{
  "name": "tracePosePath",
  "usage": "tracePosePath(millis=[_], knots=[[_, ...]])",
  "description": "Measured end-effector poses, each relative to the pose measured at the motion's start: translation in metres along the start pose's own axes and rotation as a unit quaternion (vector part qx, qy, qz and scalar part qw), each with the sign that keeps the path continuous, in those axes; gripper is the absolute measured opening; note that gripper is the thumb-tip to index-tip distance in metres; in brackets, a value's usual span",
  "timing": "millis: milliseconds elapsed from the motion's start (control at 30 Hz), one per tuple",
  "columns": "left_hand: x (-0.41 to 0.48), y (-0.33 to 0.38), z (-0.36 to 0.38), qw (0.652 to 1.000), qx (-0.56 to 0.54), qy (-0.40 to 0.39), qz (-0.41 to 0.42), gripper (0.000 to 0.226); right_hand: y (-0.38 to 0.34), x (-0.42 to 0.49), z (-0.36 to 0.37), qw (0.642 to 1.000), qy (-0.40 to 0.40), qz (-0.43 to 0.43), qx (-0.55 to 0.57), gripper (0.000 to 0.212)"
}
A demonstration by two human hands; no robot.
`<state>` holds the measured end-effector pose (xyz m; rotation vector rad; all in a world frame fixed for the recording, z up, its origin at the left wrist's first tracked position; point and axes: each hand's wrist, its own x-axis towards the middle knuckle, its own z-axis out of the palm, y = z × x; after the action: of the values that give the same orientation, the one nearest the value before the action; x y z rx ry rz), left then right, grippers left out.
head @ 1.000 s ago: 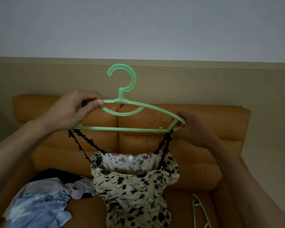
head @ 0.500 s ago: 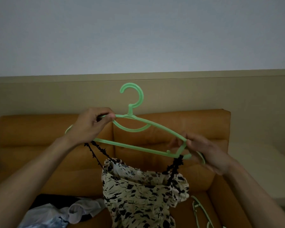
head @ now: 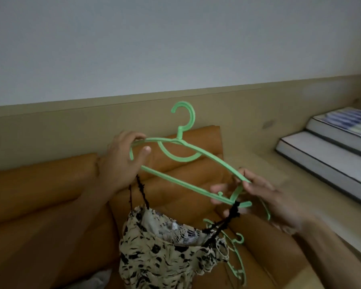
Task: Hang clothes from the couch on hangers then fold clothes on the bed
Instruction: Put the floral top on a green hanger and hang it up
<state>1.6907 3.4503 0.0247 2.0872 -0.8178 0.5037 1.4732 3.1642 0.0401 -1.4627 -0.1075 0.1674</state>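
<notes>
Orange leather couch (head: 50, 195) fills my lower view; before it my left hand (head: 121, 161) and right hand (head: 265, 197) grip a mint-green plastic hanger (head: 188, 147), fingers curled round its ends, a cream black-patterned strappy top (head: 158, 253) dangling beneath.

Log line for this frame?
left hand grips hanger | right hand pinches hanger end | patterned top hangs by straps | spare hangers on couch

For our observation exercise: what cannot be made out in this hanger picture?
Head view only.
Upper end of left strap: hidden behind left hand.
Lower part of top: cut off by bottom edge.
Some spare hangers: partly behind top.
Far-right bedding: blurred, cut by edge.
</notes>
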Motion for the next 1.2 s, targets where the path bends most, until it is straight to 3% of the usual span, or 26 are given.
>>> tracePosePath(millis=[67, 200, 333, 467, 600, 900, 1200], knots=[[-0.009, 0.03, 0.011, 0.998, -0.052, -0.008, -0.015, 0.019, -0.012, -0.038, 0.01, 0.998, 0.063, -0.026, -0.004, 0.043], [-0.018, 0.087, 0.031, 0.987, -0.14, -0.073, -0.03, 0.016, -0.048, -0.109, 0.026, 0.979, 0.184, -0.062, -0.055, 0.047], [-0.019, 0.149, 0.057, 0.964, -0.227, -0.138, -0.017, 0.019, -0.08, -0.183, 0.047, 0.957, 0.259, -0.107, -0.069, 0.031], [-0.034, 0.226, 0.082, 0.935, -0.29, -0.205, 0.011, 0.022, -0.097, -0.262, 0.062, 0.922, 0.359, -0.121, -0.076, 0.033], [-0.06, 0.31, 0.106, 0.896, -0.348, -0.276, 0.021, 0.023, -0.107, -0.344, 0.072, 0.871, 0.471, -0.126, -0.06, 0.011], [-0.174, 0.524, 0.142, 0.821, -0.422, -0.381, 0.062, 0.025, -0.124, -0.556, 0.085, 0.788, 0.6, -0.127, -0.044, 0.013], [-0.289, 0.68, 0.18, 0.762, -0.451, -0.458, 0.078, 0.026, -0.14, -0.735, 0.097, 0.714, 0.686, -0.121, -0.071, 0.022]])
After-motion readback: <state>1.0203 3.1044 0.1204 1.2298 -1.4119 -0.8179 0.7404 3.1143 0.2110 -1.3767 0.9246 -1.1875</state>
